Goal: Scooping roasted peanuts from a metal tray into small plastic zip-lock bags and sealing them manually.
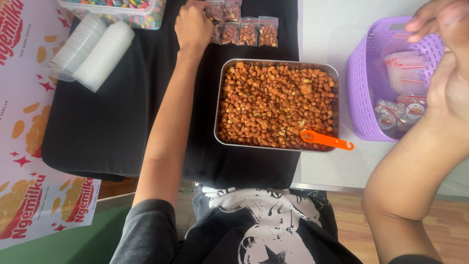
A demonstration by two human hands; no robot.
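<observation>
Left fingers: I see the left hand (193,25) reaching to the far side of the table, knuckles toward me, fingers curled down onto a small filled packet (214,11); I cannot tell whether they actually pinch it.
Right fingers: the right hand (449,73) hangs above the purple basket (359,93), fingers loosely bent and holding nothing that I can make out (the fingertips run partly out of frame).
Packets: a row of small clear zip bags of nuts (248,33) lies on the black cloth (112,122), just beside the left hand.
Basket contents: empty zip bags with red strips (408,73) lie piled inside.
Tray: a metal tray (276,62) of reddish coated peanuts sits between my arms, an orange scoop (325,140) resting at its near right corner.
Far left: stacked plastic cups (93,51) lie on their side.
</observation>
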